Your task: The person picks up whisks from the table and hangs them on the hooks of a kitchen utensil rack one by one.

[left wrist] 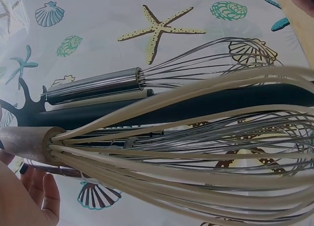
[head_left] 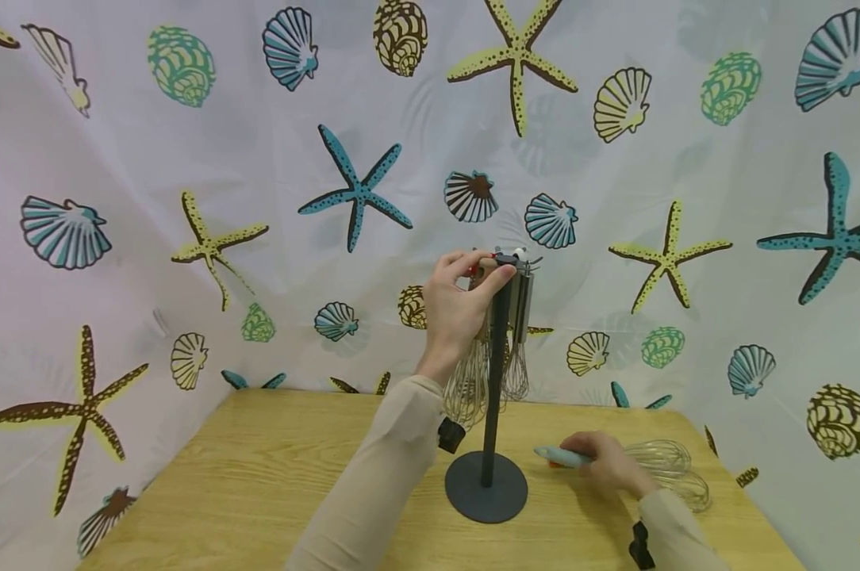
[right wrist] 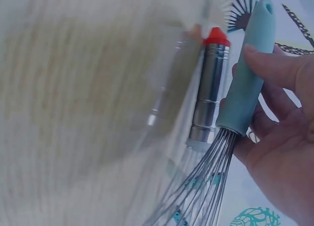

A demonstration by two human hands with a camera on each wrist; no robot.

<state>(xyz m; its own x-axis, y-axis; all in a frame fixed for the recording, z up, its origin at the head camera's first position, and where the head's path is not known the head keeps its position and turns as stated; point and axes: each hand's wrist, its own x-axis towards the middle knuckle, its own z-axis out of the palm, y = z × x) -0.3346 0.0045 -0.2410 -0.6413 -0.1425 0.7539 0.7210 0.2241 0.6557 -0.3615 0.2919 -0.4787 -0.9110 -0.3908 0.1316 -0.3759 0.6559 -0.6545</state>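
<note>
A dark utensil stand (head_left: 497, 365) with a round base (head_left: 469, 496) rises from the table. My left hand (head_left: 447, 309) grips its hooked top between thumb and fingers. Several whisks hang there, among them a metal-handled whisk (left wrist: 93, 88) and a wooden-handled whisk (left wrist: 29, 140) with thick beige wires. Low at the right, my right hand (head_left: 611, 464) holds a whisk by its light blue handle (right wrist: 250, 83), thumb on the near side. Close alongside that handle is a second whisk with a metal handle (right wrist: 208, 93) and red end cap. The wires of both reach rightward past the hand.
The wooden table (head_left: 280, 460) stretches left of the stand. A white cloth (head_left: 259, 119) printed with shells and starfish hangs behind and at both sides. Black wrist cameras sit at the left wrist (head_left: 451, 434) and right wrist (head_left: 641, 546).
</note>
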